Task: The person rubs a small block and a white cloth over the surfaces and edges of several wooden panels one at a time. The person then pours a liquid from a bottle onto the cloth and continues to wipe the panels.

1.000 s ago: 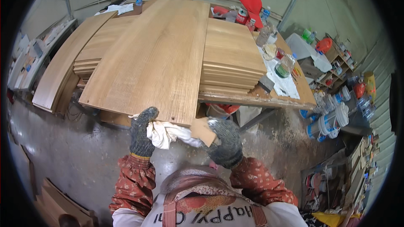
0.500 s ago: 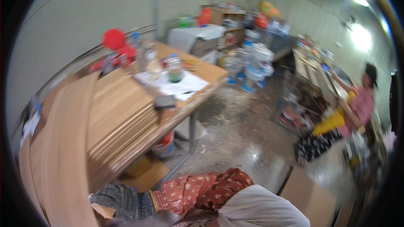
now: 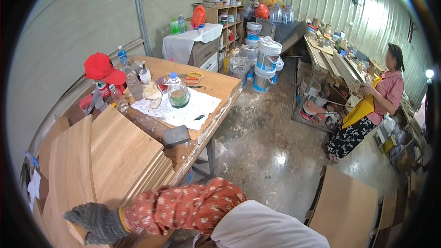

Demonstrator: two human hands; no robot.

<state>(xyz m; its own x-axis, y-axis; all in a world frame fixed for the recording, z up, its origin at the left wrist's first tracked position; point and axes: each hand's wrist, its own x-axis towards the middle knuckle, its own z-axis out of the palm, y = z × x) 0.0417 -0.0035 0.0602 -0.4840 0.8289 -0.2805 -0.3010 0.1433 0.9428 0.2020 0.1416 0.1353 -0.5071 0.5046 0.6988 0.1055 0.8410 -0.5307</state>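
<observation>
Gloved left hand (image 3: 96, 222) at lower left of the frame, laid flat with fingers spread on a long wooden board (image 3: 69, 179), nothing clasped, stacked wooden panels (image 3: 128, 156) just beside, workbench (image 3: 216, 87) at centre left, right hand unseen.

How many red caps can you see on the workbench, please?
1: the red cap sits at the far left corner of the workbench, beside the plastic bottles. Others may be hidden.
</observation>
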